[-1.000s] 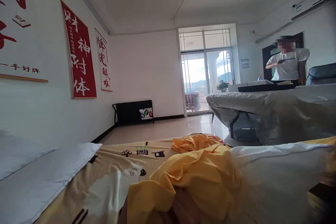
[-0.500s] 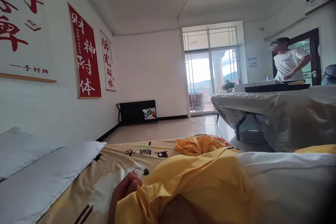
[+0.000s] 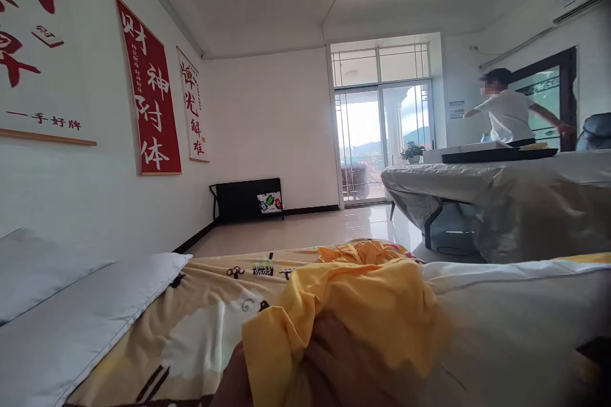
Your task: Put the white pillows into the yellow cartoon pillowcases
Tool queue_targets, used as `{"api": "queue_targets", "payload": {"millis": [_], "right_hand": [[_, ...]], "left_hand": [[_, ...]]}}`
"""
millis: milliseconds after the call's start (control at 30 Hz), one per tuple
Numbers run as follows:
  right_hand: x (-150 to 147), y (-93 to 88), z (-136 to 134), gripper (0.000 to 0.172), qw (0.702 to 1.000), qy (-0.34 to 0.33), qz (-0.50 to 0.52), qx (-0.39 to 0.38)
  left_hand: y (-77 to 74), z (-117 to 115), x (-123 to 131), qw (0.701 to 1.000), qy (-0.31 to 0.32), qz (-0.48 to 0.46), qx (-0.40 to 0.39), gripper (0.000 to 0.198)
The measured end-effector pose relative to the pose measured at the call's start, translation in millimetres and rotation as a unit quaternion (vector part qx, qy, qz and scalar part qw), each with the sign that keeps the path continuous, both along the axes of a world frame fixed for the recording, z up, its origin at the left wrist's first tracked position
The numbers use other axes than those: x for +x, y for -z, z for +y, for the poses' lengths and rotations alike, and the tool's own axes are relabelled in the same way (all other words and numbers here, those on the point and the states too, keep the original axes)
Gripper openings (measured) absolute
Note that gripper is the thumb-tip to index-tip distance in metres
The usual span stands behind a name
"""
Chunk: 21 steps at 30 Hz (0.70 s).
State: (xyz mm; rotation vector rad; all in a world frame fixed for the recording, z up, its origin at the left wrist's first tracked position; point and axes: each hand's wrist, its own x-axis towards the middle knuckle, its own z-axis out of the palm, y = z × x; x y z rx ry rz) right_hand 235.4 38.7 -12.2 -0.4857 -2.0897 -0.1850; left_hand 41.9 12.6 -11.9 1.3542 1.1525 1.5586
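Observation:
A yellow cloth [image 3: 377,299] is bunched over the end of a white pillow [image 3: 506,318] at the lower right. My right hand [image 3: 338,350] lies against the cloth's near side, its fingers bent into the folds. To its left, my left hand [image 3: 233,378] is mostly covered by a hanging flap of the cloth, so its fingers are hidden. Beneath is a patterned beige sheet [image 3: 191,331]. Behind the pillow end, an orange-yellow cloth [image 3: 365,250] lies crumpled on the sheet.
White pillows [image 3: 95,311] lie at the left. A person [image 3: 508,114] stands behind a plastic-covered table [image 3: 525,184] holding a black tray [image 3: 496,154]. A black folded frame [image 3: 243,200] leans against the far wall.
My left hand has slipped from view behind the cloth, and my right hand's fingers now show. The cloth has shifted back on the pillow. The person has turned, arms spread wider.

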Motion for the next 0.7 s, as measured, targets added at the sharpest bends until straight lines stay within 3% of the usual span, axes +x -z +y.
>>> {"api": "queue_targets", "payload": {"millis": [100,200,300,400,500,567,700], "right_hand": [[1,-4.5,-1,0.031,0.998,-0.001,-0.057,0.004],[10,-18.5,-8,0.043,0.993,-0.006,-0.115,-0.036],[22,-34.7,-7,0.039,0.994,-0.006,-0.107,-0.034],[29,-47.0,7,0.034,0.995,0.086,-0.002,0.055],[28,-54.0,22,0.027,0.983,0.173,-0.035,0.059],[28,-56.1,27,0.02,0.979,0.175,-0.094,0.033],[39,-63.6,30,0.032,0.977,0.17,-0.094,0.085]], "left_hand": [[-3.8,-6,7,1.0,0.012,0.014,-0.016,0.027],[-9.5,0,16,0.998,0.066,0.005,-0.019,0.028],[-13.4,5,20,0.995,0.097,-0.013,-0.027,0.031],[-17.5,1,17,0.998,0.059,-0.01,-0.024,0.028],[-23.7,-9,10,0.999,-0.014,-0.035,0.002,0.029],[-27.4,-15,5,0.996,-0.038,-0.074,0.01,0.03],[-30.7,-18,-9,0.986,-0.027,-0.161,0.031,0.033]]}}
